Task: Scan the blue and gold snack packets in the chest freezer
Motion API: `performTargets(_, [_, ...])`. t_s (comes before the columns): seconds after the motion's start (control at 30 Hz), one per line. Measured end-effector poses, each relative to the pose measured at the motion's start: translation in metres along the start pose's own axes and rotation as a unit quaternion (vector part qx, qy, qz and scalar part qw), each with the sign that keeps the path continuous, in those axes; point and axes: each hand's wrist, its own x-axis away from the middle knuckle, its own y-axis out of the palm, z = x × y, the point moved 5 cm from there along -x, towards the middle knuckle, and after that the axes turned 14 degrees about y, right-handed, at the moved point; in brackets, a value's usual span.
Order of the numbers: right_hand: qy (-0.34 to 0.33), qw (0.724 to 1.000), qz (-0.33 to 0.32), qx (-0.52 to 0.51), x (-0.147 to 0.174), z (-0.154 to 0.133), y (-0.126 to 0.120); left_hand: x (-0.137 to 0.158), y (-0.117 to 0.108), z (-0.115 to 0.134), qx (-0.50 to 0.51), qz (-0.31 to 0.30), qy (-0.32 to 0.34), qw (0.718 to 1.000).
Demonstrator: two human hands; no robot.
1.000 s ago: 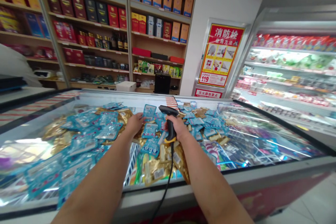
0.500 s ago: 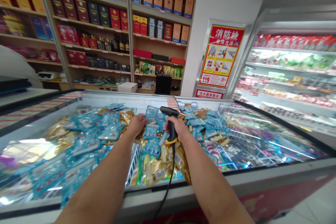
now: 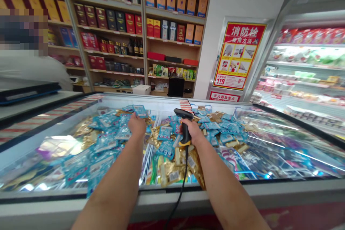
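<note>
My right hand (image 3: 192,128) is wrapped round the handle of a black and yellow barcode scanner (image 3: 185,134), whose cable hangs down over the front edge of the chest freezer (image 3: 151,201). To its left, my left hand (image 3: 137,125) pinches a blue packet (image 3: 139,110) at its lower edge, above the other packets. Blue packets (image 3: 104,142) lie heaped under and left of that hand. Between my forearms are gold packets (image 3: 174,172) with barcodes, and another blue packet (image 3: 165,132) lies just left of the scanner.
Shelves of boxes and bottles (image 3: 107,36) stand behind the freezer. A person in a light top (image 3: 29,68) is at the far left, near a dark flat device (image 3: 29,91). A red poster (image 3: 238,57) hangs on the wall; a lit refrigerated display (image 3: 309,75) is at right.
My left hand has moved left, away from the scanner, with the blue packet. The view has swung left, bringing the person in. The right hand keeps its grip on the scanner.
</note>
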Motion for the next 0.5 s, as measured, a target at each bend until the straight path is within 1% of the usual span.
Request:
performTargets(0.03, [-0.004,1.0,0.0,0.001,0.002,0.0,0.0,0.002,-0.006,0.0,0.008,0.015,-0.017,1.0])
performTargets(0.1, [0.001,1.0,-0.002,0.001,0.005,0.002,-0.001,0.006,-0.016,0.002,0.022,0.028,-0.028,0.999])
performTargets(0.17, [0.009,1.0,0.006,0.002,0.006,0.005,-0.004,0.009,-0.021,0.001,0.022,0.032,-0.056,0.998])
performTargets(0.2, [0.013,1.0,0.011,0.003,0.005,0.007,-0.006,0.01,-0.021,0.0,0.014,0.025,-0.058,0.998])
performTargets(0.27, [0.018,1.0,0.007,0.003,0.002,0.01,-0.008,0.009,-0.021,-0.004,-0.032,0.012,-0.06,0.998])
performTargets(0.3, [0.02,1.0,0.006,0.004,0.001,0.012,-0.008,0.009,-0.023,-0.005,-0.057,0.017,-0.058,0.997])
performTargets(0.37, [0.025,1.0,0.005,-0.001,0.0,0.014,-0.008,0.01,-0.025,-0.007,-0.082,0.031,-0.063,0.994])
performTargets(0.5, [0.038,0.999,0.008,-0.003,0.004,0.014,-0.008,0.019,-0.028,-0.002,-0.123,0.023,-0.091,0.988])
